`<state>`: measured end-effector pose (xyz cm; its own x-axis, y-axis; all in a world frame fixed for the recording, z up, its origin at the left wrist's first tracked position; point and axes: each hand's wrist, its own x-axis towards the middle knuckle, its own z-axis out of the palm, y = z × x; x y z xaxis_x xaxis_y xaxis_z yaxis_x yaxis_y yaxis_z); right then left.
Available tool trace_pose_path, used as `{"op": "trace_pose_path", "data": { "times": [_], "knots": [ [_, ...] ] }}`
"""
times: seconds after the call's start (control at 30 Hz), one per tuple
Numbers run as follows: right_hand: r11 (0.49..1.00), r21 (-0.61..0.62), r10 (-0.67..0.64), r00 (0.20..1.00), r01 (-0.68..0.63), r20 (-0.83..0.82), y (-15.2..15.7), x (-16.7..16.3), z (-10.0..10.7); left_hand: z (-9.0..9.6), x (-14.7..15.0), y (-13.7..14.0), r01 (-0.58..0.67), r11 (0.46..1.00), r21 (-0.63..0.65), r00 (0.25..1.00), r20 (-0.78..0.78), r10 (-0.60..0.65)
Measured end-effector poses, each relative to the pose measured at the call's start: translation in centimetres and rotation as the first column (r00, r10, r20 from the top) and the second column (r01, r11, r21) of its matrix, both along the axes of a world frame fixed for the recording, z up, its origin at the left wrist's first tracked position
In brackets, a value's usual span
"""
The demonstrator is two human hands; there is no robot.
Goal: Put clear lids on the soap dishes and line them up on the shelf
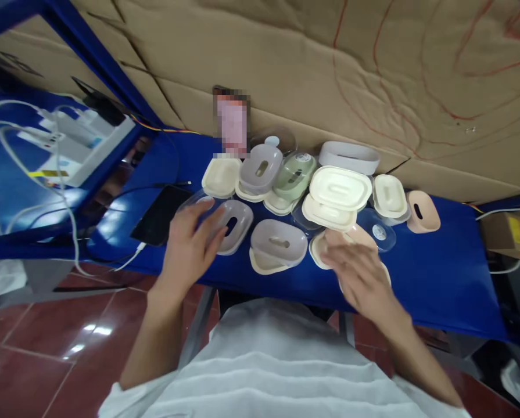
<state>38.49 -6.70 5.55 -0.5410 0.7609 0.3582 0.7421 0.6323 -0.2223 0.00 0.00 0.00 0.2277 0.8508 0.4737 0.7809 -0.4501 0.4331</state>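
Note:
My left hand (190, 238) has its fingers spread at the left side of a lilac-grey plastic tub (241, 226) with an oval slot. Under those fingers a clear plastic lid (190, 201) partly shows. My right hand (362, 276), slightly blurred, reaches with outstretched fingers over a peach tub (364, 235) and a cream lid (317, 251); whether it touches them I cannot tell. Between the hands, a second lilac tub (279, 235) rests on a cream piece (264, 264). Behind it, two cream lids (340, 188) lie overlapped.
A green tub (295, 174), another lilac tub (260, 168) and a white oval ring (349, 155) crowd the back. At right stands a peach tub (423, 212). A black phone (164, 215) with a white cable lies left, near a power strip (85, 145). Cardboard (286, 69) walls the blue table (443, 278).

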Motion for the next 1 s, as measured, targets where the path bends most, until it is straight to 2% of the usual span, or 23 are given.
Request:
{"op": "trace_pose_path", "data": {
  "times": [0.07,0.13,0.23,0.37,0.47,0.57,0.7,0.87,1.0],
  "knots": [
    [0.997,-0.056,-0.045,0.999,0.045,-0.008,-3.3,-1.2,-2.3,0.1,2.3,-2.2,0.125,0.989,0.081,0.992,0.012,-0.126],
    [0.99,-0.06,-0.132,0.991,0.131,-0.009,-5.5,-2.0,-4.4,-0.2,4.6,-4.4,0.259,0.962,0.086,0.966,-0.035,-0.257],
    [0.974,-0.018,-0.227,0.973,0.226,-0.039,-6.6,-2.9,-6.3,-1.2,7.0,-6.8,0.278,0.961,0.012,0.953,-0.126,-0.274],
    [0.983,-0.053,-0.176,0.983,0.174,-0.043,-4.4,-4.3,-6.6,-2.9,6.9,-8.0,0.323,0.943,-0.083,0.937,-0.113,-0.331],
    [0.988,-0.12,-0.102,0.993,0.095,-0.054,-2.1,-5.4,-6.5,-3.7,5.6,-8.4,0.346,0.935,-0.079,0.934,-0.065,-0.351],
    [0.987,-0.151,-0.07,0.987,0.048,-0.142,-1.1,-5.6,-6.2,-4.1,4.9,-8.7,0.293,0.956,-0.028,0.955,-0.043,-0.294],
    [0.973,-0.228,-0.003,0.985,-0.037,-0.173,-2.0,-5.0,-5.8,-4.0,4.9,-8.4,0.208,0.974,0.091,0.978,-0.051,-0.205],
    [0.975,-0.219,0.017,0.991,-0.047,-0.135,-3.7,-4.8,-6.7,-3.4,5.1,-7.2,0.389,0.921,-0.016,0.915,-0.111,-0.388],
    [0.982,-0.187,-0.018,0.992,-0.006,-0.126,-4.3,-5.3,-7.4,-3.5,4.9,-6.7,0.413,0.911,-0.005,0.907,-0.093,-0.411]
  ]
}}
